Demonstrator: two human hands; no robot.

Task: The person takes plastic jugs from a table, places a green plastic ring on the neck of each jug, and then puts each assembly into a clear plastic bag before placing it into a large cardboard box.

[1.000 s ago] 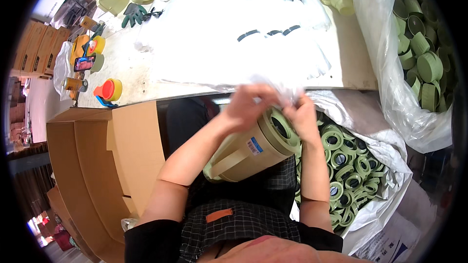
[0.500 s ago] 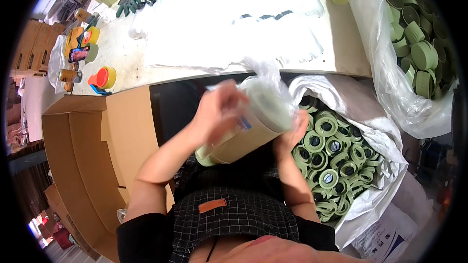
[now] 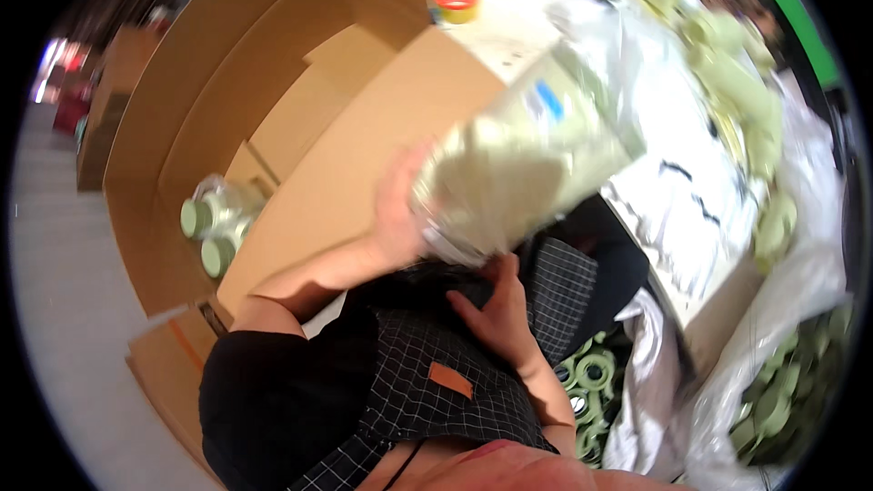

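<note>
A pale green thermos flask (image 3: 546, 150) in a clear plastic bag is tilted in front of me, its blue label showing through. My left hand (image 3: 400, 209) is closed round its lower left end; the picture is blurred there. Just below the flask, my right hand (image 3: 498, 314) has its thumb and fingers apart and holds nothing. Its fingertips are close to the bag's lower edge; I cannot tell whether they touch. To the left stands an open cardboard box (image 3: 355, 155), with bagged flasks with green caps (image 3: 216, 232) lying in it.
White plastic bags (image 3: 673, 227) cover the worktable, with more pale green flasks (image 3: 741, 95) along its far side. A red and yellow tape roll (image 3: 456, 2) sits near the box. Sacks of green rings (image 3: 591, 382) and green caps (image 3: 782, 391) stand at lower right.
My view and body have turned left toward the cardboard box. The flask, now bagged, has come along in my left hand. My right hand has come off it and dropped lower.
</note>
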